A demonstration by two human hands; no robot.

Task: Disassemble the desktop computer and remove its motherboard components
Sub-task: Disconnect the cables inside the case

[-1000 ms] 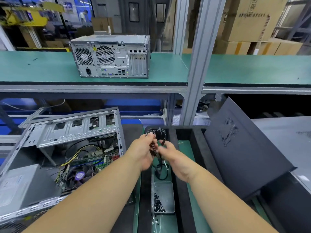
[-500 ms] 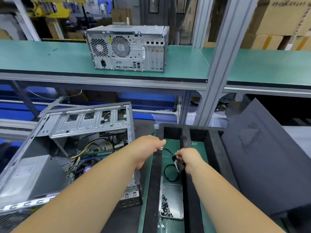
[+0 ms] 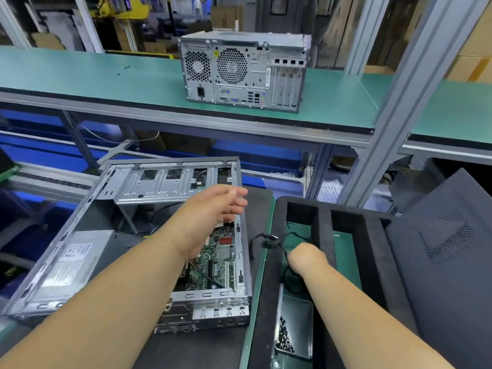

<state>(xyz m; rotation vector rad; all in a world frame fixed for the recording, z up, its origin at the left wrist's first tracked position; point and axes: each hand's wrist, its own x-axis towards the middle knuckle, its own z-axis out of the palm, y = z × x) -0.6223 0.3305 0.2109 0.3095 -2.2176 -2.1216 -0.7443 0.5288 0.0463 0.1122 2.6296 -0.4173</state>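
An opened desktop case (image 3: 149, 198) lies on its side at the left, its green motherboard (image 3: 221, 257) exposed near the right wall. My left hand (image 3: 213, 214) hovers over the case with fingers straight and holds nothing. My right hand (image 3: 306, 259) is low in the left slot of the black foam tray (image 3: 372, 235), fingers curled down out of sight, at a black cable (image 3: 269, 242) that trails over the tray's left wall. Whether it grips the cable is hidden.
A small metal dish (image 3: 300, 326) with several black screws sits in the tray's near end. The case's dark side panel (image 3: 447, 246) leans at the right. A closed grey computer (image 3: 245, 73) stands on the green upper shelf (image 3: 106, 78). A metal post (image 3: 386, 123) rises behind the tray.
My left hand let go of the cable and moved left over the open case. My right hand lowered the cable into the tray slot. The view shifted left.
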